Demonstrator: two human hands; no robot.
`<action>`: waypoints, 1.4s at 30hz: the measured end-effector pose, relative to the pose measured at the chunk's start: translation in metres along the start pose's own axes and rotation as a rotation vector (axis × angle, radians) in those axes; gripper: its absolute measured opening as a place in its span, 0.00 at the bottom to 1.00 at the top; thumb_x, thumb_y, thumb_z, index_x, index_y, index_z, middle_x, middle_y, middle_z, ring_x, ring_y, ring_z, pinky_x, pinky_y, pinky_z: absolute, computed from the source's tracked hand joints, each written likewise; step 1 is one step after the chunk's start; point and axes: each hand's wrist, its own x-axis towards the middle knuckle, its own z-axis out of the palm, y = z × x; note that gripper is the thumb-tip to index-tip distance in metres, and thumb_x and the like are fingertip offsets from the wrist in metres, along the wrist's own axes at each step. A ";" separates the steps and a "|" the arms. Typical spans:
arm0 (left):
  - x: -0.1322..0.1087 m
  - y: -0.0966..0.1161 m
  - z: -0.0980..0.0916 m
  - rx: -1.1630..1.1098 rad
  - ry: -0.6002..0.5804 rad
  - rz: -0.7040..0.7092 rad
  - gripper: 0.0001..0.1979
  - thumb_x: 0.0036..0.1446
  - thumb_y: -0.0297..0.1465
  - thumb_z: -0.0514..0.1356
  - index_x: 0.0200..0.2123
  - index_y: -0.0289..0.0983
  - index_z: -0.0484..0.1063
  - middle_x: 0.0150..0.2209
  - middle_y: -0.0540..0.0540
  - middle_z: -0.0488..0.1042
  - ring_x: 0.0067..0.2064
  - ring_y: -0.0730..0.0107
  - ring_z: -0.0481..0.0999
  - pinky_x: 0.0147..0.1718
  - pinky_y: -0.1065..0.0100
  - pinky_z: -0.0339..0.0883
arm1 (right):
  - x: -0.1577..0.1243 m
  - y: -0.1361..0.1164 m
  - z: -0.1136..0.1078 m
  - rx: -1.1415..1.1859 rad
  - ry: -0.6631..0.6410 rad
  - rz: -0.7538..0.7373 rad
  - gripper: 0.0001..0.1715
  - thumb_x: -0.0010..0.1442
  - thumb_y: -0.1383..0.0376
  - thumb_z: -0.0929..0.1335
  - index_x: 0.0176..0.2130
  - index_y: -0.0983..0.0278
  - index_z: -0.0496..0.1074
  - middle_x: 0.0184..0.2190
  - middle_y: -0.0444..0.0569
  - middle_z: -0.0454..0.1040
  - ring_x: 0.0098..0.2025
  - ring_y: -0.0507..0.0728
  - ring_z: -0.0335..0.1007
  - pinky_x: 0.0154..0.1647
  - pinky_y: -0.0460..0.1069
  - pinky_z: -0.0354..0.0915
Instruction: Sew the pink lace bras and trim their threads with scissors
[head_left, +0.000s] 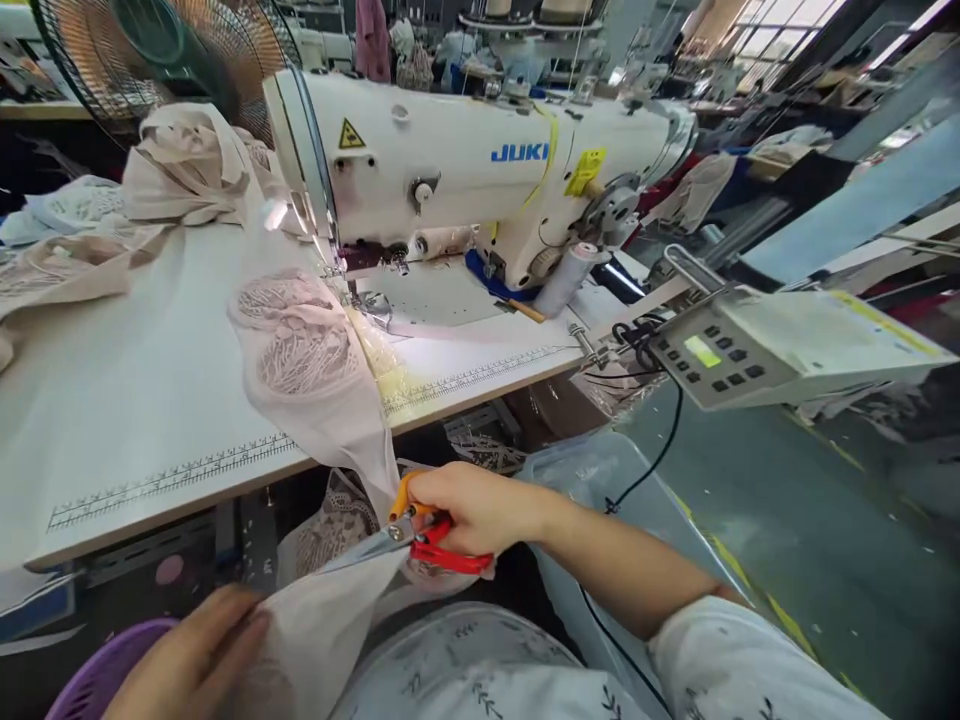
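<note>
A white sewing machine [450, 150] is occupying the upper middle of the frame. Pale fabric [322, 615] is hanging at lower centre, the left hand [196, 650] grasping it at lower left. The right hand [472, 508] is gripping scissors [395, 533] against it; cutting is apparently going on, but how much is remaining, I cannot tell.

The left hand [187, 655] is being cut off by the bottom edge and is hiding part of the pale cloth [322, 615]. The right hand [471, 508] is covering some of the scissors' [396, 533] handles. A purple basket [105, 663] and a patterned sleeve [720, 655] are running past the bottom edge, the fan [154, 35] past the top. The display [702, 350] is showing something too small to read.
</note>
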 end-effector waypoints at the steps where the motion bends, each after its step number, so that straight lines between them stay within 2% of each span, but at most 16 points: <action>1: 0.008 0.005 0.002 0.075 0.025 0.043 0.12 0.49 0.40 0.62 0.37 0.44 0.76 0.36 0.49 0.80 0.34 0.61 0.79 0.29 0.72 0.72 | 0.002 0.000 0.001 0.019 -0.007 -0.004 0.11 0.47 0.75 0.68 0.33 0.66 0.66 0.34 0.46 0.72 0.32 0.50 0.66 0.30 0.42 0.59; 3: 0.022 0.027 0.010 0.088 0.039 0.181 0.16 0.53 0.38 0.59 0.45 0.43 0.72 0.43 0.47 0.78 0.41 0.61 0.78 0.37 0.70 0.72 | 0.005 -0.004 0.003 0.026 -0.019 -0.011 0.11 0.47 0.75 0.68 0.34 0.66 0.66 0.33 0.45 0.72 0.31 0.50 0.65 0.29 0.43 0.58; 5: 0.031 0.058 0.021 -0.019 0.082 0.327 0.15 0.54 0.34 0.58 0.46 0.43 0.71 0.45 0.45 0.77 0.44 0.62 0.77 0.41 0.69 0.71 | 0.006 -0.010 0.003 0.004 -0.032 0.002 0.10 0.48 0.74 0.68 0.34 0.67 0.67 0.29 0.44 0.70 0.29 0.50 0.63 0.28 0.43 0.56; 6: 0.035 0.073 0.027 -0.075 0.087 0.356 0.13 0.55 0.32 0.57 0.45 0.43 0.71 0.45 0.45 0.77 0.43 0.63 0.77 0.40 0.70 0.71 | 0.006 -0.012 0.003 -0.008 -0.043 0.010 0.09 0.49 0.73 0.68 0.34 0.67 0.67 0.28 0.43 0.69 0.28 0.50 0.61 0.27 0.43 0.55; 8: 0.040 0.097 0.037 -0.228 0.050 0.324 0.09 0.56 0.30 0.55 0.40 0.41 0.74 0.38 0.45 0.78 0.38 0.65 0.77 0.36 0.71 0.71 | 0.006 -0.015 0.000 -0.022 -0.067 0.023 0.09 0.51 0.71 0.67 0.35 0.67 0.67 0.26 0.41 0.67 0.26 0.49 0.59 0.26 0.43 0.54; 10: 0.043 0.109 0.043 -0.384 0.012 0.213 0.06 0.54 0.31 0.57 0.32 0.39 0.75 0.32 0.45 0.78 0.33 0.64 0.77 0.34 0.69 0.71 | 0.006 -0.013 -0.003 -0.024 -0.079 0.010 0.07 0.52 0.69 0.67 0.35 0.67 0.66 0.27 0.42 0.66 0.26 0.49 0.58 0.25 0.43 0.53; 13: 0.046 0.109 0.048 -0.594 -0.062 0.006 0.07 0.48 0.34 0.63 0.25 0.37 0.74 0.25 0.46 0.75 0.27 0.66 0.73 0.27 0.70 0.68 | 0.006 -0.006 -0.010 -0.043 -0.098 -0.036 0.05 0.53 0.67 0.66 0.32 0.65 0.63 0.26 0.41 0.64 0.26 0.49 0.57 0.26 0.44 0.53; 15: 0.046 0.106 0.048 -0.733 -0.111 -0.114 0.09 0.46 0.36 0.66 0.23 0.36 0.73 0.24 0.47 0.73 0.25 0.69 0.69 0.23 0.73 0.64 | 0.007 0.000 -0.014 -0.044 -0.113 -0.066 0.07 0.53 0.66 0.66 0.30 0.64 0.60 0.24 0.40 0.61 0.26 0.49 0.56 0.26 0.44 0.52; 19: 0.045 0.107 0.045 -0.910 -0.109 -0.287 0.14 0.41 0.38 0.69 0.20 0.36 0.70 0.26 0.48 0.71 0.29 0.71 0.68 0.26 0.75 0.61 | 0.013 0.004 -0.021 -0.062 -0.117 -0.107 0.12 0.53 0.65 0.65 0.26 0.62 0.54 0.22 0.38 0.58 0.24 0.49 0.53 0.25 0.45 0.50; 22: 0.045 0.112 0.044 -0.965 -0.099 -0.369 0.16 0.38 0.40 0.71 0.20 0.36 0.69 0.23 0.51 0.68 0.27 0.74 0.65 0.24 0.76 0.59 | 0.018 0.001 -0.023 -0.071 -0.119 -0.149 0.14 0.53 0.67 0.65 0.25 0.61 0.51 0.21 0.38 0.57 0.24 0.49 0.51 0.26 0.45 0.49; 25: 0.045 0.117 0.044 -0.963 -0.037 -0.379 0.16 0.36 0.40 0.72 0.19 0.36 0.70 0.21 0.52 0.68 0.24 0.76 0.63 0.23 0.77 0.57 | 0.022 -0.007 -0.025 -0.081 -0.150 -0.149 0.16 0.52 0.70 0.64 0.24 0.61 0.50 0.21 0.38 0.55 0.23 0.49 0.49 0.26 0.46 0.50; 30: 0.044 0.122 0.048 -0.972 0.075 -0.390 0.15 0.33 0.38 0.73 0.24 0.37 0.75 0.23 0.50 0.72 0.29 0.70 0.69 0.31 0.73 0.64 | 0.025 -0.019 -0.031 -0.136 -0.206 -0.127 0.17 0.52 0.71 0.65 0.23 0.61 0.50 0.21 0.38 0.55 0.24 0.49 0.51 0.26 0.46 0.50; 35: 0.045 0.124 0.045 -0.969 0.053 -0.390 0.16 0.36 0.39 0.71 0.20 0.36 0.70 0.19 0.54 0.66 0.22 0.79 0.59 0.21 0.78 0.54 | 0.026 -0.016 -0.037 -0.160 -0.179 -0.179 0.17 0.56 0.68 0.63 0.21 0.62 0.51 0.19 0.39 0.56 0.22 0.49 0.49 0.24 0.47 0.49; 42: 0.045 0.123 0.043 -0.998 0.057 -0.404 0.19 0.37 0.41 0.71 0.19 0.36 0.67 0.19 0.54 0.64 0.22 0.79 0.58 0.21 0.78 0.53 | 0.032 -0.016 -0.035 -0.131 -0.147 -0.174 0.18 0.55 0.68 0.64 0.21 0.62 0.51 0.18 0.38 0.55 0.22 0.49 0.49 0.24 0.46 0.48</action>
